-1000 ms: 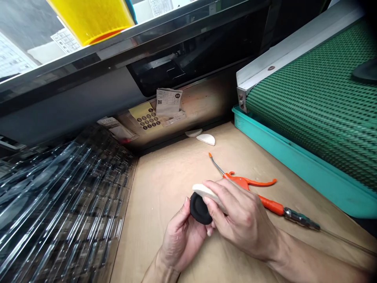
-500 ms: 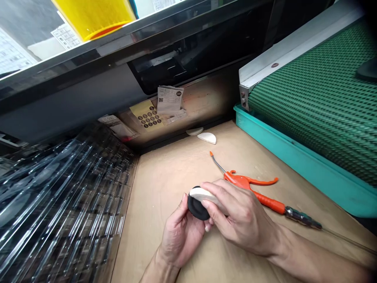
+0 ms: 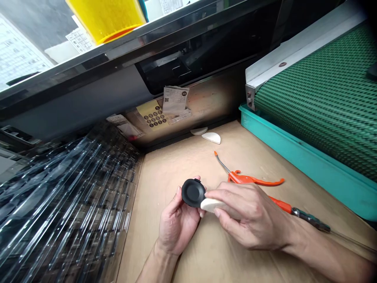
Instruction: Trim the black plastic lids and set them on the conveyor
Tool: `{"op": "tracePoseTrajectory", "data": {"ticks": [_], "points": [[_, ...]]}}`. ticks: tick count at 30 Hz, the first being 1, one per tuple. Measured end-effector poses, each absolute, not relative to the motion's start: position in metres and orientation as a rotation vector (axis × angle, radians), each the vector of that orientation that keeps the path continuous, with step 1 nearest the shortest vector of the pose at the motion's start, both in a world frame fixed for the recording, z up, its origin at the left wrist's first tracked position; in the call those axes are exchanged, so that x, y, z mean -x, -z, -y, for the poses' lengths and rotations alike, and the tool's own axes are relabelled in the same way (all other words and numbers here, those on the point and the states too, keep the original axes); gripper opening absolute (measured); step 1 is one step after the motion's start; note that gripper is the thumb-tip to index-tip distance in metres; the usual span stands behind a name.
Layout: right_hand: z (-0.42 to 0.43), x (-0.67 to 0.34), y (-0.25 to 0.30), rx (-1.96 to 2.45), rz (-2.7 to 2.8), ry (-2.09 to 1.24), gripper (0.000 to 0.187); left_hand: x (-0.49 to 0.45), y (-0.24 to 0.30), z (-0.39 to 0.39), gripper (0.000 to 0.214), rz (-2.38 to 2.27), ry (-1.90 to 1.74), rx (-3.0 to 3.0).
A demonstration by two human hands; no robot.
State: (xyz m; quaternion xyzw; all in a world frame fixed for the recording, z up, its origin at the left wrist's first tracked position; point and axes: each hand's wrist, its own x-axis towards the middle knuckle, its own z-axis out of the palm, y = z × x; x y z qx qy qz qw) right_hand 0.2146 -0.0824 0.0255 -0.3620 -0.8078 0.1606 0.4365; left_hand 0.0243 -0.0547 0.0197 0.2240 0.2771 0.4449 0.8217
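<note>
Between thumb and fingers, my left hand (image 3: 179, 224) holds a round black cup-shaped part (image 3: 193, 192), its hollow face turned up toward me. A small tab shows on its upper rim. My right hand (image 3: 250, 216) pinches a white half-moon pad (image 3: 215, 206), whose tip is at the part's lower right edge. I cannot tell whether the two touch. Beyond my right hand lies an orange air blow gun (image 3: 244, 179), partly covered by that hand. Two more half-moon pads (image 3: 211, 137) lie at the back of the brown work surface (image 3: 165, 169).
Stacked clear plastic trays (image 3: 97, 204) fill the left side. At right, a green conveyor belt (image 3: 324, 90) slopes above a teal bin (image 3: 294, 161). Paper labels (image 3: 176, 100) cling to the back panel. A yellow container (image 3: 112, 19) stands on the shelf above.
My right hand has drawn the white pad off the black part's face to its lower right edge. The black part now faces up more openly. The whole view has shifted slightly.
</note>
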Motion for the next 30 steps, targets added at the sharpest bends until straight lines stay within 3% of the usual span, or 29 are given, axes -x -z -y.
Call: {"op": "tracePoseTrajectory", "data": {"ticks": [17, 26, 30], "points": [[0.0842, -0.2090, -0.0198, 1.023, 1.979, -0.306, 0.031, -0.0184, -0.0143, 0.0589, 0.039, -0.624, -0.976, -0.618], [0.0844, -0.2082, -0.0271, 0.974, 1.751, -0.569, 0.025, -0.0189, -0.0130, 0.0577, 0.036, -0.624, -0.956, -0.596], [0.0808, -0.2117, -0.0251, 1.112, 1.668, -0.395, 0.023, -0.0223, -0.0186, 0.0582, 0.042, -0.603, -0.910, -0.580]]}}
